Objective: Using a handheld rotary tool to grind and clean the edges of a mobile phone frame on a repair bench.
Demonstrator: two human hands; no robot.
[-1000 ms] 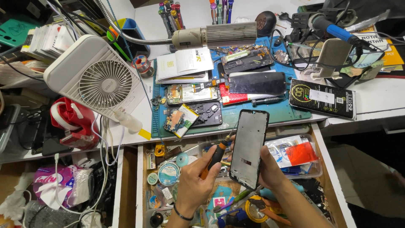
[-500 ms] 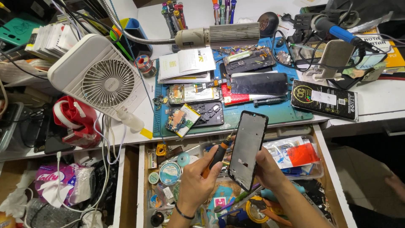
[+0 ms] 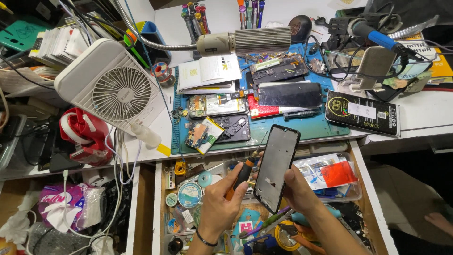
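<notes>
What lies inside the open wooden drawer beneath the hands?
Visible in the open wooden drawer: round tape rolls, a clear plastic box and pliers. Whatever lies under the hands is hidden.

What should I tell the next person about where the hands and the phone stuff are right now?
Left hand: grips a screwdriver with an orange and black handle, tip up by the phone frame's edge.
Right hand: holds the black phone frame upright over the open drawer.
On the blue mat: opened phones and a loose screen.
Done: the frame is stripped and off the mat.
Left: cannot tell from here; the parts on the mat are not yet put together.
</notes>
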